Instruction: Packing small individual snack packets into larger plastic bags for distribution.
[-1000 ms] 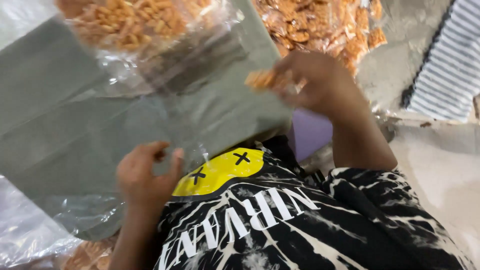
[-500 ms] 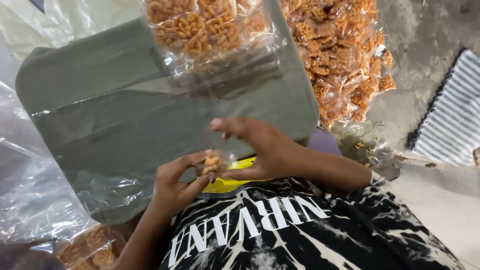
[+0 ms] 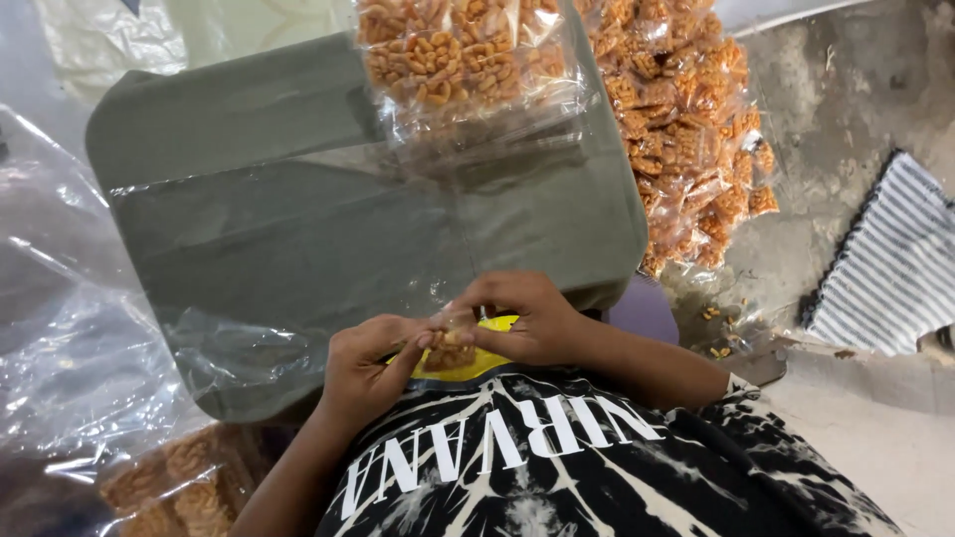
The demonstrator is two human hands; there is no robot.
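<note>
Both hands' fingertips [image 3: 438,336] around small snack packet [image 3: 450,353]

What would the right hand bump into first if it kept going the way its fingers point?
The right hand points toward the left hand, so it would first meet the small snack pouch pinched between them, which it already touches, then the left hand's fingers, as far as depth can be judged.

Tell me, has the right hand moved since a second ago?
Yes. The right hand came down from the grey board's far right edge to its near edge, meeting the left hand.
</note>
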